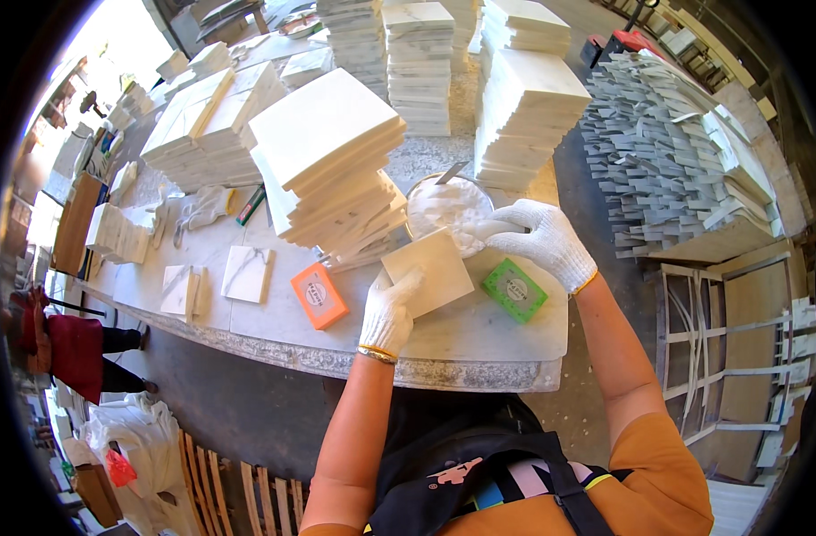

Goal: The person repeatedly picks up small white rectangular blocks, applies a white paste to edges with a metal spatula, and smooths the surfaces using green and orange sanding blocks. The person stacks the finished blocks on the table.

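Grasped at its lower left edge by the gloved left hand (388, 313), a small square white tile (429, 271) is held tilted just above the stone worktop (274, 335), directly in front of the person. Its upper right corner is reached by the gloved right hand (540, 239), whose fingers are curled over the rim of a round bowl of white paste (444, 210); whether anything is pinched in that hand cannot be told. A flat blade is seen sticking out of the bowl. Just right of the tile, a green block (513, 289) lies on the worktop below the right wrist, and an orange block (319, 296) lies to the left of the left hand. A leaning stack of white tiles (332, 170) rises behind the held tile, close to it. Further left, single small tiles (245, 273) are laid flat on the worktop, and more stacks are ranged behind.
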`<state>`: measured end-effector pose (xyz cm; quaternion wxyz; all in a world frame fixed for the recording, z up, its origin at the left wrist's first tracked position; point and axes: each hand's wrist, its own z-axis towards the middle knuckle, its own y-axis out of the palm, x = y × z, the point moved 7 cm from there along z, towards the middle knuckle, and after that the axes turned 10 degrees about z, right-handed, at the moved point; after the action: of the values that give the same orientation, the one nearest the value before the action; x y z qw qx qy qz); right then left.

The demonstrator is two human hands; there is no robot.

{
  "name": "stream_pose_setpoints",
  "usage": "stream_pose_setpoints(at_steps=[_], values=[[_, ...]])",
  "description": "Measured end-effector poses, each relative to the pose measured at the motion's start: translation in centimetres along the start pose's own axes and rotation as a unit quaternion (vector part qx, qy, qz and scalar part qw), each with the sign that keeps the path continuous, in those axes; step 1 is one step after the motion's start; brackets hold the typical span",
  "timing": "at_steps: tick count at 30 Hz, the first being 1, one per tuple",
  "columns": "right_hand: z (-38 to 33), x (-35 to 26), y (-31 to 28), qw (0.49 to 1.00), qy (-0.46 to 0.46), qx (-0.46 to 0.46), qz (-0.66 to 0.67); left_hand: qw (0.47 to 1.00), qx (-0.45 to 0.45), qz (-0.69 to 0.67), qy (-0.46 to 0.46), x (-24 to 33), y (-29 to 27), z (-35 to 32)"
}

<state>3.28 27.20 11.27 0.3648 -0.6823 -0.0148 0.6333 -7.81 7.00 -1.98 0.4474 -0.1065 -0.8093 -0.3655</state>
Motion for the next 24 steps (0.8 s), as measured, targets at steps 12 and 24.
stream_pose_setpoints(at_steps=[12, 24], values=[[0.14, -0.12, 0.18, 1.0, 0.005, -0.011, -0.012, 1.0, 0.003, 0.01, -0.001, 0.07, -0.03, 0.02], [0.13, -0.41, 0.2, 1.0, 0.016, -0.012, -0.006, 1.0, -0.001, -0.001, -0.007, -0.14, -0.15, 0.11]])
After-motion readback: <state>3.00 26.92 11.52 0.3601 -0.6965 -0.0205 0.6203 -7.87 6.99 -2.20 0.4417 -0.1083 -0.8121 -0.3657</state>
